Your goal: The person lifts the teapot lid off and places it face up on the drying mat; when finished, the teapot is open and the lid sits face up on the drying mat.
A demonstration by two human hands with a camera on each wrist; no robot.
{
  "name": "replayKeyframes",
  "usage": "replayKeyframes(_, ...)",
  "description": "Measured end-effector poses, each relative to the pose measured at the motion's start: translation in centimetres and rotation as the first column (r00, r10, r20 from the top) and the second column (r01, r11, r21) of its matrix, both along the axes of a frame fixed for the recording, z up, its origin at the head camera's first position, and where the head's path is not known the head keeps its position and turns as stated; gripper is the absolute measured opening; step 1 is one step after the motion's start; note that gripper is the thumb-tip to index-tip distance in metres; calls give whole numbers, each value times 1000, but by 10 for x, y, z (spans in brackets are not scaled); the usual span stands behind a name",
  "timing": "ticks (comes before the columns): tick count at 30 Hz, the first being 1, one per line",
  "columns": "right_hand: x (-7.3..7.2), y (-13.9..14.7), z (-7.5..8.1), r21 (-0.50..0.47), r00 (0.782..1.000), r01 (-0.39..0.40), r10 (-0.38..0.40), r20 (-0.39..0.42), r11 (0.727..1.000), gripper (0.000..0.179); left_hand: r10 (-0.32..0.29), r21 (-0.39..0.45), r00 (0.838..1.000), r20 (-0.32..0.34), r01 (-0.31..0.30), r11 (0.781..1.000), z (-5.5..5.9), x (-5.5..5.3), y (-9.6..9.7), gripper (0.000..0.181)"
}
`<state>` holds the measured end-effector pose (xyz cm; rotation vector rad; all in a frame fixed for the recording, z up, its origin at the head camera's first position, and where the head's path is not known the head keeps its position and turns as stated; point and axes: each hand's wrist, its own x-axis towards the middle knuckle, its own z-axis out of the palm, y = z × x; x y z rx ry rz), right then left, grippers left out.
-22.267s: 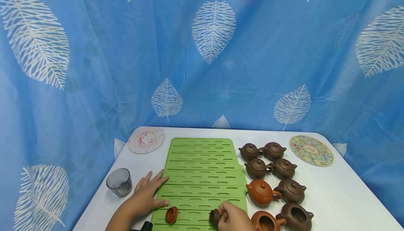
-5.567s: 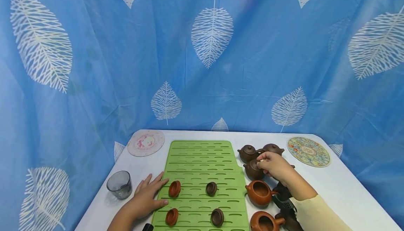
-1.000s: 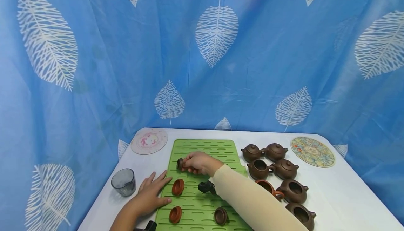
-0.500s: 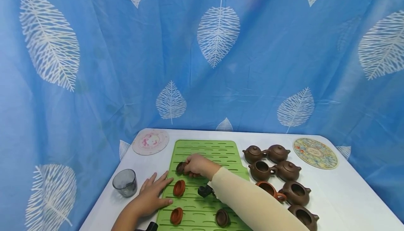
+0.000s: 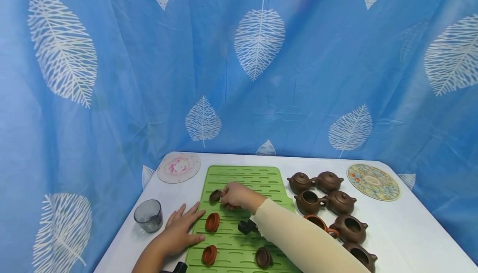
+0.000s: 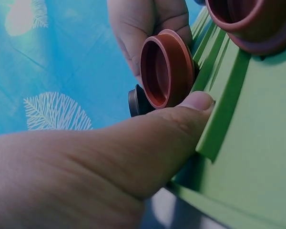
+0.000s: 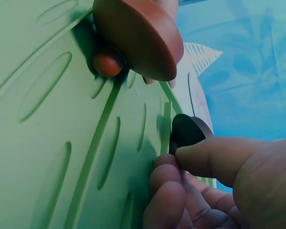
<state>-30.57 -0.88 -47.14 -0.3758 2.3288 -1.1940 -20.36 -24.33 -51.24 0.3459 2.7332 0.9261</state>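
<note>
On the green mat point(image 5: 242, 173), the right hand point(image 5: 237, 196) has thumb and forefinger brought together at the side of a small dark lid point(image 5: 215, 195) — they pinch it, though the exact place of the grip is hidden from me. The other fingers are curled below. This lid lies tilted in the left half of the mat, just beyond a red lid point(image 5: 212, 222). The left hand point(image 5: 181, 231) lies flat with fingers spread apart, over the mat's left edge; from the left wrist one sees the thumb tip resting on a raised rib of the mat. In that same view the red lid covers the right fingertips, while the right wrist view shows the red lid's round knob point(image 7: 108, 64) against the mat — a detail which the head view hides. Nearer are a second red lid point(image 5: 209, 255) and another dark one. On the right stand teapots point(image 5: 340, 201), some without lids. The pink disc point(image 5: 179, 167) and the colourful disc point(image 5: 373, 181) bear prints; the small marking in the latter's centre I cannot read.
</note>
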Motion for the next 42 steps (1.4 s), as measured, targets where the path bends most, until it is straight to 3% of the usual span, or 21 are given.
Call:
replayKeyframes(4,-1,8,0,7,1000,-13,13,-10,1000,35,-9,14,1000,-9,9,1000,-1,0,1,80)
replayKeyframes(7,1,15,3,5,999,2,-1,-48,1000,23,-23,12,1000,-17,24,1000,-4,-1,1,82)
replayKeyframes(9,5,20,8,2,998,14,-14,-69,1000,1,-30,13,999,-18,30,999,-5,-2,1,84)
replayKeyframes(11,11,26,16,16,995,11,-9,-96,1000,19,-33,10,999,-4,33,999,-5,-3,1,84)
replayKeyframes(14,20,35,28,13,994,-7,8,-113,1000,27,-19,1,1000,18,19,1000,-4,-5,2,83)
replayKeyframes(25,44,94,62,-54,974,26,-38,-225,998,25,-4,-26,1000,6,4,1000,-2,-4,1,80)
replayKeyframes(32,54,139,70,-56,940,179,-188,-286,982,27,-19,-20,1000,4,19,1000,-2,-6,1,81)
replayKeyframes(38,58,177,70,-35,883,295,-287,-372,955,27,2,-26,1000,-8,-2,1000,-5,-7,0,81)
replayKeyframes(42,63,201,69,-36,861,344,-330,-388,938,28,3,-21,1000,-10,-3,1000,-5,-7,0,81)
